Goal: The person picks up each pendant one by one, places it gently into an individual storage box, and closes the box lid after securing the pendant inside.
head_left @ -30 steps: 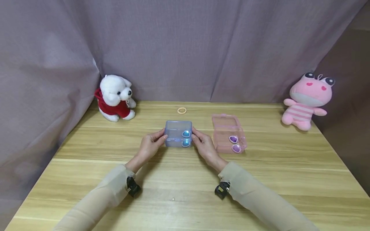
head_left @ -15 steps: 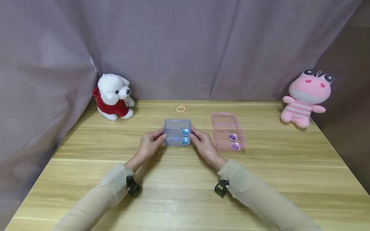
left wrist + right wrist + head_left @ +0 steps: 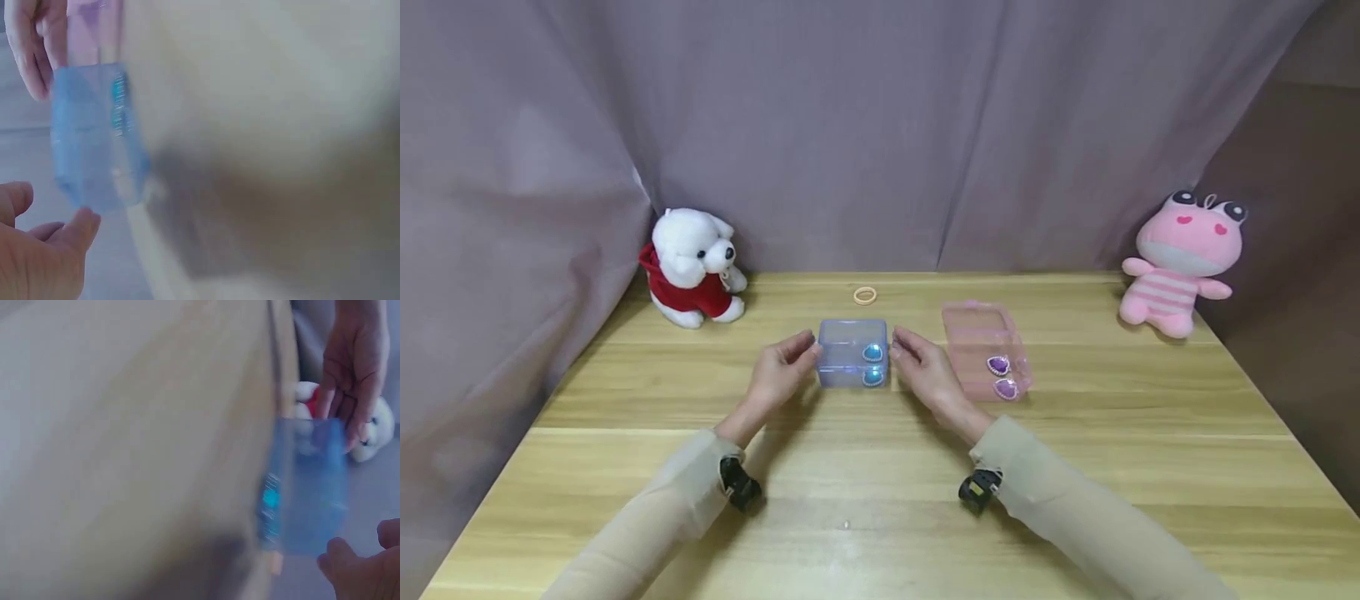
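Observation:
A clear blue plastic box (image 3: 852, 342) sits on the table between the two hands, its lid down. Blue heart-shaped gems (image 3: 872, 352) with beaded rims show through its right side. My left hand (image 3: 778, 375) is beside the box's left side, fingers relaxed and holding nothing; in the left wrist view the fingertips (image 3: 87, 220) are very near the box's corner. At the right side, a small gap separates my right hand (image 3: 928, 377) from the box, fingers loosely extended. To the right lies a clear pink box (image 3: 977, 385), its lid raised, with two purple heart gems (image 3: 997, 365).
Behind the blue box lies a small pale ring (image 3: 865, 296). A white plush dog (image 3: 688, 267) in red sits at the back left, a pink striped plush frog (image 3: 1180, 262) at the back right. A grey curtain (image 3: 820, 133) hangs along the table's (image 3: 865, 483) far edge.
Both hands held the blue box by its sides before; now they have let go and moved slightly apart. The box stays put on the table, and the head view has shifted slightly.

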The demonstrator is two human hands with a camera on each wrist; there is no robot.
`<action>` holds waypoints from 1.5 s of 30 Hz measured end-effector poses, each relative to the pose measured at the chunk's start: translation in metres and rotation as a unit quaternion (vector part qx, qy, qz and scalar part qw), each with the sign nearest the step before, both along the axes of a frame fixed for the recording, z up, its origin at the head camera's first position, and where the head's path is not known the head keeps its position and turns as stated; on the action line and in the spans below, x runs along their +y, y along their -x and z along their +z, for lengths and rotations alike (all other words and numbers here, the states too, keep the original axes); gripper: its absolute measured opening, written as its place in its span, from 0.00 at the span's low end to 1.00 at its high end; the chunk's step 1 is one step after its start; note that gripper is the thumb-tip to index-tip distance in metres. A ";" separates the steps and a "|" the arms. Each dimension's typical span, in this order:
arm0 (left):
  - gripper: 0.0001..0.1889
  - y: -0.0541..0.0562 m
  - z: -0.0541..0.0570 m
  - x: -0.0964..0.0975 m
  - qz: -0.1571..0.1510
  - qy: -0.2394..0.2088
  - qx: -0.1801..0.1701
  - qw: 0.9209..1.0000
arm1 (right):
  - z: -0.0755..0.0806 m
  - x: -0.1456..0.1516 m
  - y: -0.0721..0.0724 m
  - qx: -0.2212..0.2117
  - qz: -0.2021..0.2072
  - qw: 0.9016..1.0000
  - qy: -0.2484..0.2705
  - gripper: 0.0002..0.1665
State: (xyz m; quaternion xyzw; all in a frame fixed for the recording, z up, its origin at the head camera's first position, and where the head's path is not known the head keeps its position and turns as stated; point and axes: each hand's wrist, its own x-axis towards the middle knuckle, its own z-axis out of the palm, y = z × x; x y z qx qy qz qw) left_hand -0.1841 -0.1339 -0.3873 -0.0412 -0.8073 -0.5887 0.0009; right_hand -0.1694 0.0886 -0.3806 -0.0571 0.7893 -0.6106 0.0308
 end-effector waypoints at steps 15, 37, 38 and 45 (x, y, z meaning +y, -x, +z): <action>0.23 0.035 0.042 0.106 -0.120 -0.114 -0.104 0.981 | 0.012 0.158 -0.002 0.081 -0.055 0.995 -0.030 0.28; 0.25 0.161 -0.105 0.203 0.020 -0.163 -0.219 0.962 | -0.025 0.190 -0.009 -0.029 0.115 0.993 0.012 0.44; 0.24 0.162 -0.106 0.205 0.026 -0.170 -0.223 0.959 | -0.025 0.189 -0.009 -0.027 0.114 0.993 0.012 0.43; 0.28 0.100 -0.027 0.193 0.023 -0.198 -0.194 0.961 | -0.024 0.189 -0.014 -0.031 0.104 0.994 0.023 0.42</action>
